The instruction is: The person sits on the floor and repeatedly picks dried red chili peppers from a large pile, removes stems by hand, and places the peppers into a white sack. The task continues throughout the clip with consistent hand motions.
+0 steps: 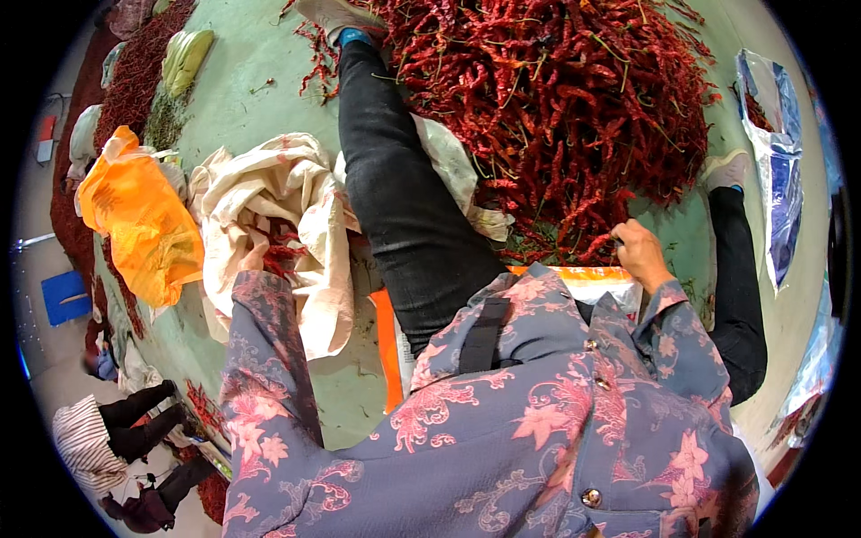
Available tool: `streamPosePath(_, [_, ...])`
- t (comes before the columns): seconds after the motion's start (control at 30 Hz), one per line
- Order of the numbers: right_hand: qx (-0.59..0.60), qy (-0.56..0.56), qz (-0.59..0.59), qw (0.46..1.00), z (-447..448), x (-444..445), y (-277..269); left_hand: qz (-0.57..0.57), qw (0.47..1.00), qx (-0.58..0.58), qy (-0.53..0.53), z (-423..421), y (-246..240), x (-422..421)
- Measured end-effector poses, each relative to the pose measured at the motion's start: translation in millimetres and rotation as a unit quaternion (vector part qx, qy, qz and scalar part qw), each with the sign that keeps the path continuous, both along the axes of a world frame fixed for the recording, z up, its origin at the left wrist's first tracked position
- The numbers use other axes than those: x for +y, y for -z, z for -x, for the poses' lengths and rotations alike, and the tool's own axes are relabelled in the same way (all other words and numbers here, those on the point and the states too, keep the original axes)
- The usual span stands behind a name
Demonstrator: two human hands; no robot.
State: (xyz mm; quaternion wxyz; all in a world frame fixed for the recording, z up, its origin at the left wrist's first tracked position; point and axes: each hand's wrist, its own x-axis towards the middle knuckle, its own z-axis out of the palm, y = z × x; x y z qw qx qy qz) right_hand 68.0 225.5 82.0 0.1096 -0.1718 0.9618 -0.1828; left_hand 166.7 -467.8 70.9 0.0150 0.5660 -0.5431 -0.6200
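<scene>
A large heap of dried red chili peppers lies on the green floor between my spread legs. My right hand is at the heap's lower right edge, its fingers drawn together by some peppers; whether it grips one is not clear. My left hand reaches into an open cream woven sack left of my leg, beside red peppers inside it. Part of that hand is hidden by the sack's folds, so its hold cannot be told.
An orange bag lies left of the sack. A blue and white plastic bag is on the right. More peppers spread at the upper left, near a pale green bag. Other people stand at the lower left, one in a striped top.
</scene>
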Motion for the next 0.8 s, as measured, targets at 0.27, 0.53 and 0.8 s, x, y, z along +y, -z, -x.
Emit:
streamPosePath(0.27, [-0.065, -0.002, 0.099, 0.993, -10.4, 39.3, -2.9, 0.435, 0.874, 0.005, 0.215, 12.7, -42.0, 30.4])
streamPosePath(0.53, [-0.055, 0.028, 0.148, 0.987, -8.0, 22.8, -31.4, 0.208, 0.755, 0.226, 0.58, 115.3, -123.8, 363.9])
streamPosePath(0.8, [-0.06, 0.047, 0.196, 0.978, -30.7, 5.9, -50.1, 0.212, 0.464, 0.318, 0.799, 107.1, -39.6, 502.0])
